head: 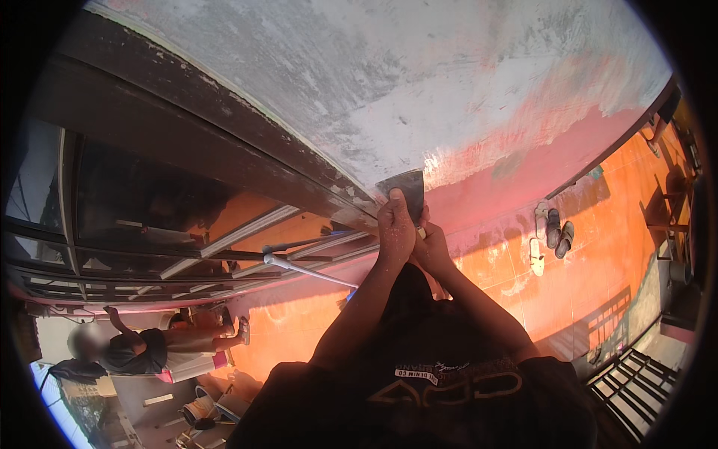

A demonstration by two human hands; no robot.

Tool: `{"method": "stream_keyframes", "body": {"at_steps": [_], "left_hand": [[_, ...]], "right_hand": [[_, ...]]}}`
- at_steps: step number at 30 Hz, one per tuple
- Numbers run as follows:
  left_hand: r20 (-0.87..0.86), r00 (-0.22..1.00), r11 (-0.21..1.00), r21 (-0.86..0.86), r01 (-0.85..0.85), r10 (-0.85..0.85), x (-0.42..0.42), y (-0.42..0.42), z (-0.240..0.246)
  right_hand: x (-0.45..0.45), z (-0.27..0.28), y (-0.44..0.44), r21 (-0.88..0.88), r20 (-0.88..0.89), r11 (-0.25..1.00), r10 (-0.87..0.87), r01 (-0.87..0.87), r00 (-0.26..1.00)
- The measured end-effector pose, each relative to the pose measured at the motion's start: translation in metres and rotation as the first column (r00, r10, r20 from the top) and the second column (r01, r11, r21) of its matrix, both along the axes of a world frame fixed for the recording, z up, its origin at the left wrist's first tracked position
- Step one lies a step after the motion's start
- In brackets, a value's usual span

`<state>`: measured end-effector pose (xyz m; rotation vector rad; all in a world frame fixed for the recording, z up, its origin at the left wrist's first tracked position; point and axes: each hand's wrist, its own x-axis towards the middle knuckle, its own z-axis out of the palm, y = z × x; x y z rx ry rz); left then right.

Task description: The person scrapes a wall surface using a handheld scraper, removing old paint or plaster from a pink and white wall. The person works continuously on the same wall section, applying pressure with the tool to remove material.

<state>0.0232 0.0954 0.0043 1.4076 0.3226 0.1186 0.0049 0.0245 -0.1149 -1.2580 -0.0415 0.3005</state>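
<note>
Both my hands are together on a wide dark scraper blade [412, 188] at the lower part of a wall [392, 106] with patchy white, grey and pink paint. My left hand [397, 227] lies with its thumb along the face of the blade. My right hand [432, 247] is close beside it, around the scraper's lower end, where a bit of yellowish handle shows. The blade's top edge touches or almost touches the wall, near the corner of a dark wooden window frame [269, 151] with flaking paint. Fine pale specks lie on my left hand and forearm.
A broom or mop with a pale handle [314, 273] leans below the window [146, 185]. Sandals [553, 228] lie on the orange tiled floor [493, 292] at right. Another person [146, 348] stands at lower left near a bucket [199, 411]. A metal grille [636, 387] is at lower right.
</note>
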Motion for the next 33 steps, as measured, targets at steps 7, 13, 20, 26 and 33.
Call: {"method": "stream_keyframes", "body": {"at_steps": [7,13,20,26,33], "left_hand": [[-0.071,0.997,0.995,-0.100,-0.025,0.018,-0.002,0.006,-0.015],[-0.070,0.998,0.993,-0.113,-0.016,0.008,-0.007,0.001,-0.022],[-0.157,0.987,0.992,-0.125,0.024,-0.044,-0.012,0.008,-0.039],[-0.169,0.984,0.998,-0.045,0.041,-0.048,-0.018,0.016,-0.032],[-0.126,0.992,1.000,0.002,-0.004,0.004,-0.014,0.007,-0.023]], "right_hand": [[-0.009,0.024,-0.007,-0.150,-0.006,0.988,0.033,-0.034,0.999],[-0.025,0.007,0.001,-0.193,0.060,0.978,-0.062,0.072,0.996],[-0.033,-0.006,-0.002,-0.256,0.038,0.966,-0.029,0.037,0.999],[-0.037,0.025,-0.005,-0.048,-0.111,0.996,0.063,-0.069,0.992],[-0.033,-0.005,0.000,0.027,-0.087,0.998,0.066,-0.064,0.994]]}}
